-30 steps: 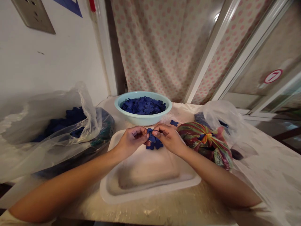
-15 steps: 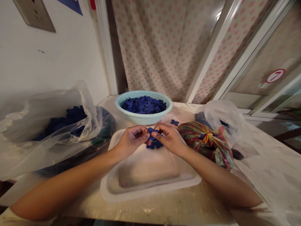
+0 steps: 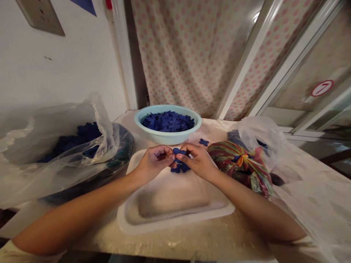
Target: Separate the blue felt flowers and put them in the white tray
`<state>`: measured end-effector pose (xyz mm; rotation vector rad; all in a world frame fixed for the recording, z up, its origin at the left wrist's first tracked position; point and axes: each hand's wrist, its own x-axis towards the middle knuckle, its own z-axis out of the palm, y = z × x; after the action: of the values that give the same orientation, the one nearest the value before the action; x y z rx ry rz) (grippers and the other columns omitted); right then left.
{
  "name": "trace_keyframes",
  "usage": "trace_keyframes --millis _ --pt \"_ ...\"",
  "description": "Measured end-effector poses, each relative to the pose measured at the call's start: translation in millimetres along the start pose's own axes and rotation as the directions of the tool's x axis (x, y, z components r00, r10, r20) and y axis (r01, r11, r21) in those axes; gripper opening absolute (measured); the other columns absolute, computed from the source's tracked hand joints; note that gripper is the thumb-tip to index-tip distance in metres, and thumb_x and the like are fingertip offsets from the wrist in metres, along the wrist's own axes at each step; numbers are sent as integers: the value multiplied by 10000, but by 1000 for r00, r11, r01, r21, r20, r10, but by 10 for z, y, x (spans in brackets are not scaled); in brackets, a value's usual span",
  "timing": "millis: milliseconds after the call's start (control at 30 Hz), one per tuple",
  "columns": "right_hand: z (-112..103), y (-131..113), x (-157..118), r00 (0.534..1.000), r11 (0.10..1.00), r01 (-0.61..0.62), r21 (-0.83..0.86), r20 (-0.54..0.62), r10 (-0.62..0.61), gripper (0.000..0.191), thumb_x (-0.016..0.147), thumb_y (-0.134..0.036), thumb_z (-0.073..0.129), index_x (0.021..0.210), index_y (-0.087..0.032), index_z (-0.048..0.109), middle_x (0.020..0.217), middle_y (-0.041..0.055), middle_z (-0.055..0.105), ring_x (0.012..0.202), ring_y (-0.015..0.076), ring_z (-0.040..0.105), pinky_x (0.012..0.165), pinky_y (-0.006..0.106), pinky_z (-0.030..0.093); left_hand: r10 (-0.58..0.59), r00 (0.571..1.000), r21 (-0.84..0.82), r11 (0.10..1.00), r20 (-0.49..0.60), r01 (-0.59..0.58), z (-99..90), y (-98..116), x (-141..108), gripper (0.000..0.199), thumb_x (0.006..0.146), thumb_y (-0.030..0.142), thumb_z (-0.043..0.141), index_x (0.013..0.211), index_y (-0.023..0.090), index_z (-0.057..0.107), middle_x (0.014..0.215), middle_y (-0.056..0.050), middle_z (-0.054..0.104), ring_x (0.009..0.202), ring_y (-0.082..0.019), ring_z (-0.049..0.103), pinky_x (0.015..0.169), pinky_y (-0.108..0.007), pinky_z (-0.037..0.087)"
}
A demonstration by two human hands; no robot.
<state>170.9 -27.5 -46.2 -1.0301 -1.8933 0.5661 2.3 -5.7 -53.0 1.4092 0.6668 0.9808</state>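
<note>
The left hand [image 3: 155, 163] and the right hand [image 3: 197, 163] both pinch, with fingertips narrowly closed, one dark blue piece [image 3: 178, 151] with rounded petals, matt like cloth. Just under the hands, other lobed blue shapes [image 3: 180, 168] show over the shallow white tray [image 3: 175, 199] with rounded corners. Beyond the hands stands a smooth pale blue basin [image 3: 168, 138], heaped with similar petals [image 3: 168, 122]. Left of the left hand is a crinkled transparent bag [image 3: 105, 151]; right of the right hand, a gathered, red-green streaked bag [image 3: 227, 157]
</note>
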Motion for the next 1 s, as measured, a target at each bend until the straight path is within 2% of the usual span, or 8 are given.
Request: trace_keyframes --millis 133,333,467,567,667,800,1000 --pt "-18 -22 8 999 1000 18 22 37 -19 310 854 -398 491 660 -162 538 654 17 560 638 122 514 626 235 404 7 1000 19 1000 5 -8 6 5 -4 186 688 276 651 661 133 534 580 29 562 550 -98 593 586 -223 474" --pt "-48 -28 7 998 997 40 -60 40 -38 383 878 -458 407 625 -178 475 593 -8 474 579 106 450 562 214 378 9 1000 18 1000 4 -9 2 -12 6 188 684 273 649 644 142 520 562 33 553 546 -102 593 579 -227 480" --pt "-45 -20 0 998 999 53 7 41 -54 451 884 -517 335 626 -173 473 595 -3 468 567 107 439 552 224 372 -10 1000 15 1000 -16 11 3 7 5 181 652 248 663 641 143 516 558 41 545 523 -104 589 556 -229 475" --pt "-29 -18 -8 998 999 27 36 59 -29 423 815 -561 455 696 -161 528 675 17 533 636 125 488 597 240 385 -1 1000 33 999 -14 1 5 19 3 168 650 230 656 630 147 511 554 44 545 514 -96 577 544 -218 465" --pt "-13 -24 -8 999 1000 -13 0 41 13 349 788 -490 553 676 -159 535 665 14 547 636 125 496 605 241 381 16 1000 45 999 0 -16 -1 2 -1 155 670 230 640 637 152 511 553 44 544 530 -97 583 545 -209 460" --pt "-17 -46 -1 998 1000 -2 5 70 2 316 852 -407 494 665 -160 558 648 18 565 633 125 509 624 243 399 17 1000 74 997 15 -18 -19 -42 -6 157 705 258 625 658 150 521 565 34 556 551 -105 595 562 -215 469" --pt "-45 -41 7 997 997 57 -50 49 -55 410 872 -474 414 595 -177 469 570 -9 472 560 107 451 554 221 382 33 999 76 996 36 -35 -41 -85 3 150 729 266 609 676 155 523 586 28 572 564 -104 599 573 -215 478"
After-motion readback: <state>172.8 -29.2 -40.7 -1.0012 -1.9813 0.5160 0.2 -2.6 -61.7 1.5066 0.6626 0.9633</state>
